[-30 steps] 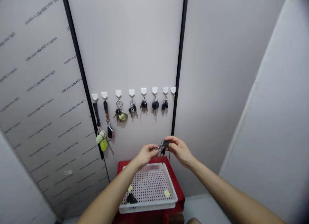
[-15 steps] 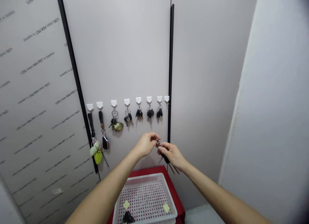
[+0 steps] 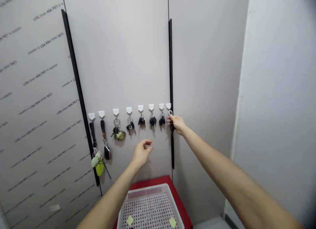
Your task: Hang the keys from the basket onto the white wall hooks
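Observation:
My right hand (image 3: 177, 124) pinches a bunch of keys (image 3: 171, 126) with black heads, its metal ring or clip pointing up just under the rightmost white hook (image 3: 168, 106). I cannot tell whether the ring touches the hook. Lower down and to the left, my left hand (image 3: 142, 153) hovers in front of the door panel, fingers curved and apart, with nothing in it. Other key bunches hang from the row of white hooks, among them black-headed keys (image 3: 161, 119) beside my right hand and a set with a brass-coloured piece (image 3: 120, 135).
Below stands a white perforated basket (image 3: 150, 190) on a red cloth (image 3: 164, 180), with yellow notes (image 3: 130, 220) in it. Long black handles (image 3: 171, 64) run down the door. At the left hang a black car key (image 3: 107, 152) and a lime-green pendant (image 3: 100, 168).
My hands have parted. The right one has carried the keys up to the rightmost hook, while the left has let go and drawn back to the left. The view has shifted slightly.

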`<state>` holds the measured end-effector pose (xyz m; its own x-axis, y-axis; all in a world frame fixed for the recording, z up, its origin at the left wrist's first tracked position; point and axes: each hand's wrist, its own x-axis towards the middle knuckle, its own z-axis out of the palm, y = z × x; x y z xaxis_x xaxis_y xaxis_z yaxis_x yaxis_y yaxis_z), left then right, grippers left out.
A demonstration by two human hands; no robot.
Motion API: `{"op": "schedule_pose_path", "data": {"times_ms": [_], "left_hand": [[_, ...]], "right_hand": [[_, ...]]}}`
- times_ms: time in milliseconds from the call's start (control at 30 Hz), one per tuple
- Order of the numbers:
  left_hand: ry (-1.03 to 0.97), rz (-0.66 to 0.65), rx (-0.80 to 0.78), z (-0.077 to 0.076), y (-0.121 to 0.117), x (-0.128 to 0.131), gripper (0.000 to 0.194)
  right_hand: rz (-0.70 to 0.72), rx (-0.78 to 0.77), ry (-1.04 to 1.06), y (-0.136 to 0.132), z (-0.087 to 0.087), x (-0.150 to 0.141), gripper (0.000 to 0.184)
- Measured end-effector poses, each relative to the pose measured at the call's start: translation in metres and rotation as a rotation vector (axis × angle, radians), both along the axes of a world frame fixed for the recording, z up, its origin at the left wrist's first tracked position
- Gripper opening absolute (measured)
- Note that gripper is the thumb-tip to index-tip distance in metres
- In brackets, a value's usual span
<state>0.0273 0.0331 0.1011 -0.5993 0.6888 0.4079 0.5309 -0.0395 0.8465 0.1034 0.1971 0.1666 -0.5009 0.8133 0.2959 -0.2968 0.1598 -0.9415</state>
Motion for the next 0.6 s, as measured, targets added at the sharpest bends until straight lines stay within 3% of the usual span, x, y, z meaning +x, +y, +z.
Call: {"op": "schedule_pose_path", "data": {"times_ms": [100,200,300,367,433,500,567,600], "left_hand": [[-0.024,0.013,0.027,0.001,-0.001,-0.004,0.019],[-0.063,0.033,0.048,-0.003,-0.007,-0.012,0.018],[-0.118,0.059,0.093,-0.014,-0.017,-0.023,0.018],[-0.166,0.100,0.124,-0.023,-0.025,-0.032,0.018],[-0.220,0.145,0.144,-0.032,-0.033,-0.040,0.020],[-0.270,0.149,0.160,-0.037,-0.041,-0.045,0.025],[-0.304,0.100,0.192,-0.035,-0.051,-0.045,0.035],[-0.307,0.063,0.218,-0.030,-0.057,-0.044,0.042]], "right_hand": [[-0.043,0.014,-0.094,0.002,-0.006,-0.001,0.023],[-0.247,0.199,-0.155,0.003,-0.020,0.002,0.025],[-0.455,0.366,-0.128,-0.005,-0.042,0.007,0.024],[-0.484,0.412,-0.102,-0.021,-0.062,0.006,0.029],[-0.317,0.420,-0.182,-0.045,-0.083,0.001,0.034],[0.056,0.383,-0.379,-0.076,-0.099,-0.008,0.038],[0.409,0.347,-0.513,-0.106,-0.102,-0.019,0.042],[0.511,0.350,-0.503,-0.120,-0.098,-0.023,0.045]]}}
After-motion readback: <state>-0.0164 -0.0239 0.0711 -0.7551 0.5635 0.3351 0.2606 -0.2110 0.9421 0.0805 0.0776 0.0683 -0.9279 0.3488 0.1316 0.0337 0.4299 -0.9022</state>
